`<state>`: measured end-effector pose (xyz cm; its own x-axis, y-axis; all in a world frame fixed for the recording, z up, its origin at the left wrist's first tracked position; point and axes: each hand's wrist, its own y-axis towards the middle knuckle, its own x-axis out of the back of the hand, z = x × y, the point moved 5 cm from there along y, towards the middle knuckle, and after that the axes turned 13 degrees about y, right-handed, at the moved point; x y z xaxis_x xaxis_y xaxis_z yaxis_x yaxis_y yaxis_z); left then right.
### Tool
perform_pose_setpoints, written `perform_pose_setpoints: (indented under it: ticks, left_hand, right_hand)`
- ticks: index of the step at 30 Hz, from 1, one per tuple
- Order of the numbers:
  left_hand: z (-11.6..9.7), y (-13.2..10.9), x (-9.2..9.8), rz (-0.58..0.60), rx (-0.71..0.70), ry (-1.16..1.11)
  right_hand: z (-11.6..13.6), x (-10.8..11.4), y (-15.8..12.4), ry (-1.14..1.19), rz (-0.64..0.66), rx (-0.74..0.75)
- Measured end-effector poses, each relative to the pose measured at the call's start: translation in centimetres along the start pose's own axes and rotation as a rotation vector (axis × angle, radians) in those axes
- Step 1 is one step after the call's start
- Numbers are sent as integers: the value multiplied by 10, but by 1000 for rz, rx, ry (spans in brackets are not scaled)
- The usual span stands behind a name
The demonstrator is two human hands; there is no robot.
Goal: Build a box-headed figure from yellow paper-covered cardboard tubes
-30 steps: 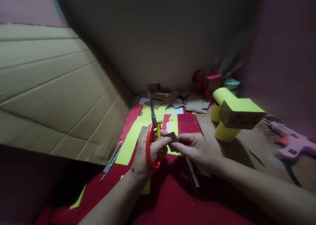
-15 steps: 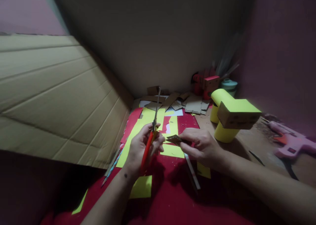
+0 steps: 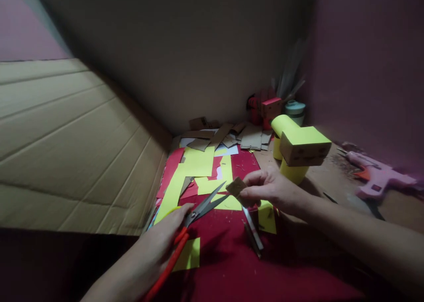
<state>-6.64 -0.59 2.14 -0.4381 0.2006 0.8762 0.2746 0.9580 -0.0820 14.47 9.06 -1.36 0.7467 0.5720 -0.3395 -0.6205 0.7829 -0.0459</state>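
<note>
In the head view my left hand (image 3: 175,231) grips a pair of scissors (image 3: 195,214) with red and yellow handles. The blades are parted and point up to the right. My right hand (image 3: 265,188) pinches a small brown cardboard piece (image 3: 236,188) between thumb and fingers, just beyond the blade tips. Cardboard and blades look close, but I cannot tell whether they touch. Below both hands lie yellow paper pieces (image 3: 202,158) on a red surface (image 3: 228,266).
A yellow paper figure with a cardboard box head (image 3: 306,154) stands at right, beside a pink glue gun (image 3: 380,173). Cardboard scraps (image 3: 253,137) and a teal-lidded jar (image 3: 294,109) are at the back. A large cardboard panel (image 3: 66,151) rises on the left.
The scissors have swung from upright to slanting right, and their blades have opened. My left hand has moved down and left. The cardboard piece in my right hand has turned its flat face into view.
</note>
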Motion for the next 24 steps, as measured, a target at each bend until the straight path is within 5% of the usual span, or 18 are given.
perform_pose_setpoints:
  ticks: [24]
  left_hand:
    - [-14, 17, -9, 110, 13, 15]
  right_hand:
    - [-5, -4, 1, 6, 32, 85]
